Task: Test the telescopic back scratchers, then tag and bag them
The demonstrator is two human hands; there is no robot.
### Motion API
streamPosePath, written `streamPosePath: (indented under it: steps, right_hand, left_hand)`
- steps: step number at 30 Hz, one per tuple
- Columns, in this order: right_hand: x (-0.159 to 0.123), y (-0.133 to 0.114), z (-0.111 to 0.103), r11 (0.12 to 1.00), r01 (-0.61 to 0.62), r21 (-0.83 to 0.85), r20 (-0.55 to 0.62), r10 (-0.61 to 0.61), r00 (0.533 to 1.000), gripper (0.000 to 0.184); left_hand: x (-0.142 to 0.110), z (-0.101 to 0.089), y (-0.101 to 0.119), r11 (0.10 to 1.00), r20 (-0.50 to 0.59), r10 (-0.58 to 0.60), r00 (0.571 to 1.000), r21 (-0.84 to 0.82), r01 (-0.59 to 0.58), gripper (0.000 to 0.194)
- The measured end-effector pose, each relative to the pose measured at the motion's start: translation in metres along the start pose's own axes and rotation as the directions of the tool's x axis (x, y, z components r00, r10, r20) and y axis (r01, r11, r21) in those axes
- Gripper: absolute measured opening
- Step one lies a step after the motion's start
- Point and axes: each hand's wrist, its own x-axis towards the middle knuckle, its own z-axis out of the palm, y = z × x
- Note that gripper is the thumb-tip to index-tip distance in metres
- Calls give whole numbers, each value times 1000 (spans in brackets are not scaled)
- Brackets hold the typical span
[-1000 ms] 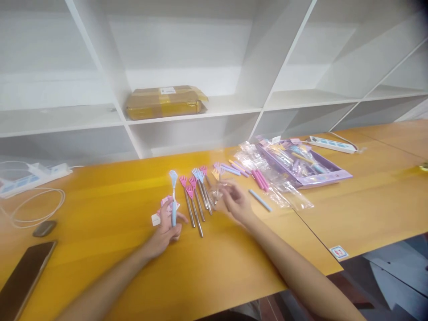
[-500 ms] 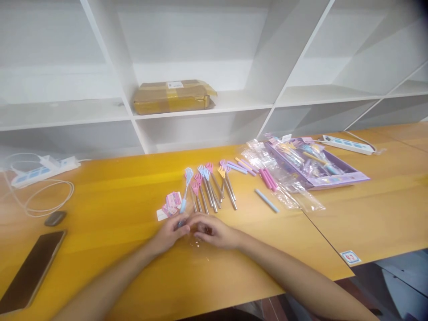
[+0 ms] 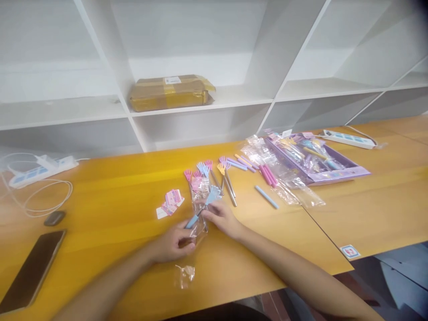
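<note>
A blue back scratcher (image 3: 191, 221) with a hand-shaped head slants up to the right between my hands. My left hand (image 3: 174, 243) is closed around the lower end of its handle. Near the head, my right hand (image 3: 222, 217) grips the metal shaft, some fingers hidden behind it. A clear plastic bag (image 3: 199, 184) lies under the scratcher, over the metal rods of several others. Beyond it are a pink back scratcher (image 3: 187, 174) and a yellow back scratcher (image 3: 221, 168). Pink and white cards (image 3: 172, 198) lie left of the bag.
Pink handle tubes (image 3: 267, 175) and a blue tube (image 3: 266, 197) lie to the right. Behind them a purple box (image 3: 334, 177) holds bagged scratchers, with clear bags beside it. A phone (image 3: 31, 272), power strips (image 3: 43, 171) and a taped carton (image 3: 170, 94) stand around.
The blue back scratcher has tipped from nearly upright to slanting right. My right hand has moved right and up to its shaft. The clear bag now shows over the other scratchers.
</note>
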Motion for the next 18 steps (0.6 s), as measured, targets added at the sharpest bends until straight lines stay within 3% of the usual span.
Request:
streamPosePath:
  steps: [7, 10, 13, 15, 18]
  right_hand:
    - [-3, -8, 5, 981, -76, 181, -1, 77, 997, 40]
    - [3, -9, -13, 965, -35, 259, -195, 88, 977, 40]
    - [12, -11, -41, 948, 66, 310, -439, 82, 895, 39]
    - [15, -13, -56, 945, 91, 315, -504, 85, 859, 39]
    - [13, -13, -59, 932, 47, 360, -456, 132, 880, 41]
  left_hand:
    - [2, 0, -2, 999, -19, -8, 1000, 50, 9, 27]
    - [2, 1, -2, 999, -47, 6, 999, 39, -5, 23]
    - [0, 5, -4, 995, -182, -61, 981, -83, 46, 25]
    - [-1, 7, -7, 978, -375, -121, 919, -205, 45, 27]
    - [1, 6, -11, 946, -694, -124, 709, -298, -126, 27]
